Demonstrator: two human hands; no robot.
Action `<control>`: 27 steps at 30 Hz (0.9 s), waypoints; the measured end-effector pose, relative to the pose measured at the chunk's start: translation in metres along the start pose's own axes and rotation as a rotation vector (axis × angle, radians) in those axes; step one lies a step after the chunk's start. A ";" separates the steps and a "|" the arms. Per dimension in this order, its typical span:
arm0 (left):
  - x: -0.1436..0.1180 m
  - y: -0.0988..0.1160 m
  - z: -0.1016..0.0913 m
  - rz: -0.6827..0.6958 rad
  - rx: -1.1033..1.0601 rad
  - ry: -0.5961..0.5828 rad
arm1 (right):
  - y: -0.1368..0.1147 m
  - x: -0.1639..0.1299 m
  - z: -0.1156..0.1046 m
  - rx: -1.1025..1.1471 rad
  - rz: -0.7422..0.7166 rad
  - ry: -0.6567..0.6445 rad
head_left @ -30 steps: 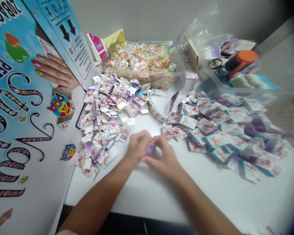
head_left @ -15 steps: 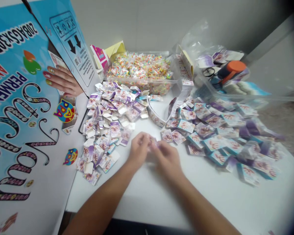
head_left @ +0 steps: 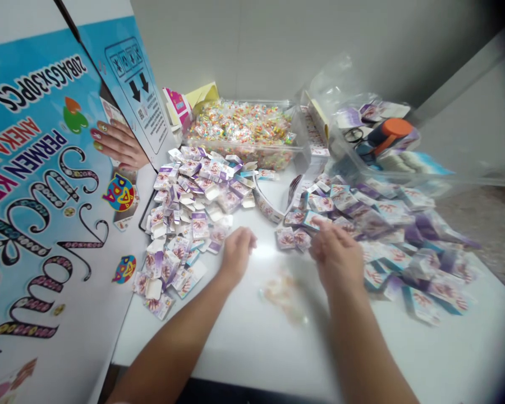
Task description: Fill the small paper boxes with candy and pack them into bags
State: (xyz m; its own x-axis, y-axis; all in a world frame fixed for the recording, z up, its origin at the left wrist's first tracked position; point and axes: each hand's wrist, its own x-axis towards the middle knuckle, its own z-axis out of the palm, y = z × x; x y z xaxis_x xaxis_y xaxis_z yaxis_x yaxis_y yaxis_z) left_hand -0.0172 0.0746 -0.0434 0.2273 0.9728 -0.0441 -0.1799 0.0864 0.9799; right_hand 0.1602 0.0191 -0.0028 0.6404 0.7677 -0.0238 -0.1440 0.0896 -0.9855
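Note:
My left hand (head_left: 238,249) is over the table's middle, its fingers curled together; whatever may be inside them is hidden. To its right, my right hand (head_left: 339,252) reaches over the near edge of a pile of small purple, white and blue boxes (head_left: 398,258) printed with hands. Motion smears its fingers, so its grip is unclear. Between my forearms is a blurred, see-through packet (head_left: 284,297) with orange and pale green bits, apart from both hands. Left of my left hand lies another heap of small boxes (head_left: 200,224), several with open flaps.
A clear plastic tub (head_left: 244,147) full of small packets with coloured bits stands at the back. Behind the right pile, a clear tray (head_left: 404,175) holds an orange-topped dark object (head_left: 393,132). A curved printed strip (head_left: 269,209) stands mid-table. A large printed carton (head_left: 122,269) borders the left side.
My hands have come apart: the right one has moved right and forward to the box pile, while the left stays near its place. The blurred packet now shows between my forearms.

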 end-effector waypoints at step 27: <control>0.009 -0.009 -0.005 0.071 0.241 0.008 | -0.011 0.026 0.040 -1.551 -0.328 -0.237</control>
State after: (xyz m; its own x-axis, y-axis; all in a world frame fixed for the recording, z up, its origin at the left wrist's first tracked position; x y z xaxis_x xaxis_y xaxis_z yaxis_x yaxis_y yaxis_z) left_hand -0.0183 0.0838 -0.0537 0.2141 0.9764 0.0263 0.0385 -0.0353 0.9986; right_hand 0.1483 0.0636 0.0144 0.3410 0.9355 0.0925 0.9329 -0.3245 -0.1564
